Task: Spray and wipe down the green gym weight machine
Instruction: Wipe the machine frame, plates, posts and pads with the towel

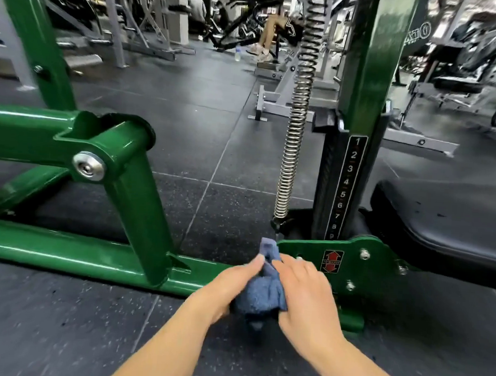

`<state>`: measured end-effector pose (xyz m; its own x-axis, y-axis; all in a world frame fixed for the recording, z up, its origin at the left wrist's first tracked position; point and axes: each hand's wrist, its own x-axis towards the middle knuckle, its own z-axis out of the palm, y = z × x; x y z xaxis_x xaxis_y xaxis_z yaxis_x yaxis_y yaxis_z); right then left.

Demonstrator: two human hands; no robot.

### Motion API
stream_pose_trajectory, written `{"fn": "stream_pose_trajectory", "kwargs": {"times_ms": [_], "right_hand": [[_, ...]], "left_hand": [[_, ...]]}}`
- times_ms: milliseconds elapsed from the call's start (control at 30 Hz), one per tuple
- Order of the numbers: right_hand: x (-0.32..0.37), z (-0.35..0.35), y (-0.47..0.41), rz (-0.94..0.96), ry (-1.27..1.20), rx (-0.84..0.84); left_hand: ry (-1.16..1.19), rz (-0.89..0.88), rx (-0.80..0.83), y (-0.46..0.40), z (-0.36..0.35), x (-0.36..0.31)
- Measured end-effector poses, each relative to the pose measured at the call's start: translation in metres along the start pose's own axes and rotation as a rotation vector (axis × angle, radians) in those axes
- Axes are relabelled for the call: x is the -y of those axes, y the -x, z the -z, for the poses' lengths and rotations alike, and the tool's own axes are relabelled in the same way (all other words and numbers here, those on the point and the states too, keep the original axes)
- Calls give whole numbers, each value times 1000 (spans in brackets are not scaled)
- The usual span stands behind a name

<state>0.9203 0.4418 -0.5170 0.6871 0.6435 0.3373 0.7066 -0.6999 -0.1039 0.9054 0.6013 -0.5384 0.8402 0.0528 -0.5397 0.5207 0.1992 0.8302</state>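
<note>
Two hands (left hand [229,285], right hand [307,296]), one cloth [263,296]

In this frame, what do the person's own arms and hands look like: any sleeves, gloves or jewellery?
Both forearms are bare to the frame's bottom edge, with no sleeves in view. The left hand and right hand wear no gloves; no watch, bracelet or rings show. The picture is slightly motion-blurred.

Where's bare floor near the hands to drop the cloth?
Bare dark rubber floor left of the forearms, below the green base rail. Also between green diagonal post and steel coil spring. Crowded right: green bolted plate, black pad.
</note>
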Motion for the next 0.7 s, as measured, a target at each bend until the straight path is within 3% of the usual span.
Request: {"fn": "stream_pose_trajectory", "kwargs": {"times_ms": [67,200,233,367,467,567,700], "right_hand": [[11,26,-12,129,37,-145],[37,83,-43,345,167,-316],[36,87,-53,340,232,-297],[25,70,-78,164,508,82],[34,38,-73,172,631,291],[49,28,-72,187,641,209],[32,47,-72,244,417,80]], "left_hand": [[196,-59,46,12,13,-15],[305,-149,19,30,32,-41],[324,-149,-17,33,32,-46],[272,-103,-146,35,32,-50],[229,-107,-160,25,34,-44],[183,-129,-187,14,29,-38],[162,-206,-202,22,16,-57]]}}
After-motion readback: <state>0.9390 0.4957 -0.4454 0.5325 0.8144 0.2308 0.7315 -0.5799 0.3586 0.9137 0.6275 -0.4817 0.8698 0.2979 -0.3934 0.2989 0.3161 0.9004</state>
